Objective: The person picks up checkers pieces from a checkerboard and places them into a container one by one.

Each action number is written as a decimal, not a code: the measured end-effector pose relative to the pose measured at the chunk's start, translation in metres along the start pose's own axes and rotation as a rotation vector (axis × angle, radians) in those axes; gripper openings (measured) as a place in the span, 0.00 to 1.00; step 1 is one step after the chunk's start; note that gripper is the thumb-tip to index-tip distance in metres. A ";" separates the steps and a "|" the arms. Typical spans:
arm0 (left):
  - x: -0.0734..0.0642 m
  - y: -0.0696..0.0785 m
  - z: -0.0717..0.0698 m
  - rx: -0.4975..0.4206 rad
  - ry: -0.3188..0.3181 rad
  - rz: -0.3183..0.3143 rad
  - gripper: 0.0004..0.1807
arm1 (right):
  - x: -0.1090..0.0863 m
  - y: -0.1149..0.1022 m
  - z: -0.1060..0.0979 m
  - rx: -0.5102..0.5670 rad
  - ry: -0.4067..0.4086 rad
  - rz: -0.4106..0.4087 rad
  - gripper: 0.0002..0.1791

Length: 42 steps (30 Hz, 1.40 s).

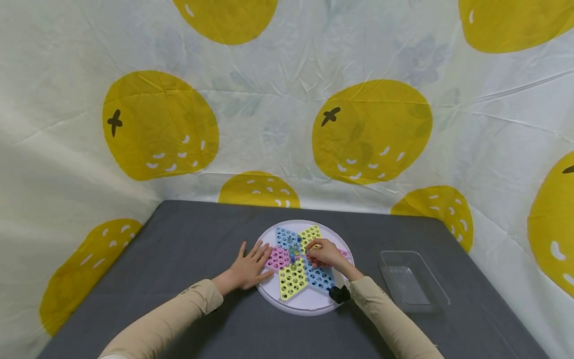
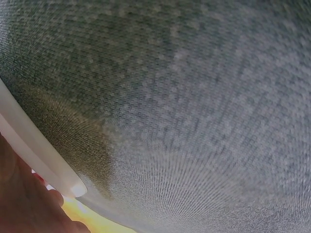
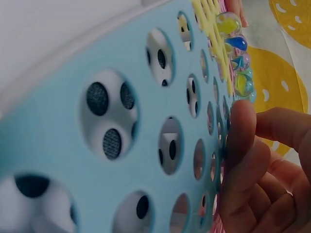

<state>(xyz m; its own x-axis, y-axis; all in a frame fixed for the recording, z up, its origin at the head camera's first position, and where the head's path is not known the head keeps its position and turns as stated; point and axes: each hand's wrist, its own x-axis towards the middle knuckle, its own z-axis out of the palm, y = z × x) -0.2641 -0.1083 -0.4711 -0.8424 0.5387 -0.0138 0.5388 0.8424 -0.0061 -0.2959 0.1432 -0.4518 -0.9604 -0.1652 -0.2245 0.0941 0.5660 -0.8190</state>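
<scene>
Lying on grey worktop (image 1: pixel 202 239): board (image 1: pixel 314 302), marbles (image 1: pixel 293 251) clustered about its middle. Left hand (image 1: pixel 248 267) at its left rim, fingers straight and spread. Right hand (image 1: pixel 327 254) over its right side, fingers curled; cannot tell whether they pinch anything. Clear box (image 1: pixel 407 279) farther right, apart from the board.

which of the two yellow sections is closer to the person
The lower yellow section in the head view, on the near side of the round board; the upper yellow section lies beyond the right hand.
</scene>
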 end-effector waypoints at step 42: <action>0.005 -0.004 0.009 -0.009 -0.006 -0.010 0.38 | -0.015 0.005 -0.015 0.038 0.057 -0.002 0.12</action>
<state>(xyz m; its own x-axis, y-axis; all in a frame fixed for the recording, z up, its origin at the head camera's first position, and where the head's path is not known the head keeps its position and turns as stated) -0.2700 -0.1093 -0.4800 -0.8477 0.5301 -0.0196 0.5302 0.8479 0.0028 -0.2847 0.1608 -0.4439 -0.9739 -0.1196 -0.1932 0.1007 0.5348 -0.8389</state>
